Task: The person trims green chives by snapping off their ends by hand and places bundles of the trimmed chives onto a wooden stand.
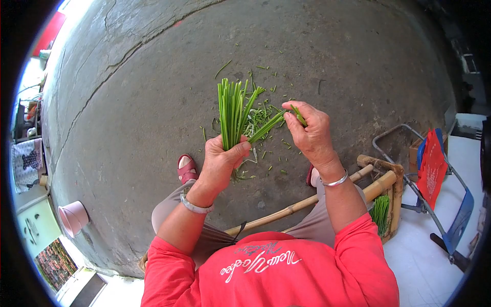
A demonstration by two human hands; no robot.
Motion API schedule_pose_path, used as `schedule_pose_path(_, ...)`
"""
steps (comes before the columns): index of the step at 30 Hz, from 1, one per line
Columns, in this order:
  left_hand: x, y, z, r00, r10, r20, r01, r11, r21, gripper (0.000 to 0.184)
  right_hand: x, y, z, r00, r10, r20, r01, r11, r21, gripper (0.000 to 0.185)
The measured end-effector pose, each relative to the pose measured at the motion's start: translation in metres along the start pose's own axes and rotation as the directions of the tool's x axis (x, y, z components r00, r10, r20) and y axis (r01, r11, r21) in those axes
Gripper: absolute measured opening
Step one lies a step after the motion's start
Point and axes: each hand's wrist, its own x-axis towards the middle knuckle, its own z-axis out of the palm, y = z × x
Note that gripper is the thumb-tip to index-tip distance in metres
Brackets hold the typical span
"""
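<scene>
My left hand (225,159) is closed around a bundle of green vegetable stems (233,112), which look like garlic scapes. Most of them stand upright above the fist, while a few lean out to the right. The tips of these leaning stems reach my right hand (312,132), whose thumb and fingers are pinched together. Short green stem pieces (298,116) show between those fingers. Below both hands, cut bits of stem (263,113) lie scattered on the concrete floor, with some pale scraps among them.
A bamboo frame (381,185) stands at my right, with more green stems (380,215) beside it. Farther right is a folding metal chair (455,215) with a red bag (431,169) on it. A pink bucket (74,218) sits at the left. Cracks run across the concrete floor (153,92).
</scene>
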Motion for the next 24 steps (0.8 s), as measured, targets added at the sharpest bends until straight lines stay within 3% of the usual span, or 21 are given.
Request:
schedule_pose_path(8, -0.001, 0.0, 0.001, 1.0, 0.006, -0.001, -0.006, 1.0, 0.0, 0.004, -0.001, 0.007, 0.006, 0.988, -0.153, -0.004, 0.152, 0.985, -0.081, 0.012)
schedule_pose_path(14, -0.001, -0.001, 0.002, 1.0, 0.003, 0.016, -0.003, 1.0, 0.009, 0.007, -0.012, -0.007, 0.009, 0.958, -0.281, 0.057, 0.284, 0.905, -0.317, 0.016)
schedule_pose_path(17, -0.001, -0.001, 0.004, 1.0, -0.021, 0.0, 0.021, 1.0, 0.014, 0.004, -0.023, -0.02, 0.02, 0.926, -0.332, 0.179, 0.369, 0.898, -0.24, 0.018)
schedule_pose_path(19, 0.001, -0.003, 0.002, 1.0, 0.022, -0.021, -0.022, 0.999, -0.038, 0.005, -0.031, -0.023, 0.027, 0.89, -0.354, 0.288, 0.368, 0.93, 0.005, 0.017)
schedule_pose_path(20, 0.002, -0.002, 0.001, 1.0, 0.021, -0.022, -0.021, 0.999, -0.037, 0.005, -0.031, -0.019, 0.029, 0.901, -0.344, 0.263, 0.323, 0.939, 0.122, 0.013)
schedule_pose_path(21, 0.002, -0.001, 0.0, 0.999, 0.009, -0.03, -0.01, 0.999, -0.05, 0.007, -0.028, -0.017, 0.027, 0.902, -0.343, 0.263, 0.322, 0.939, 0.122, 0.013)
schedule_pose_path(24, 0.002, 0.001, -0.004, 0.999, -0.031, -0.025, 0.028, 0.993, -0.118, 0.01, -0.016, -0.004, 0.014, 0.992, -0.085, 0.092, 0.073, 0.989, 0.127, 0.009)
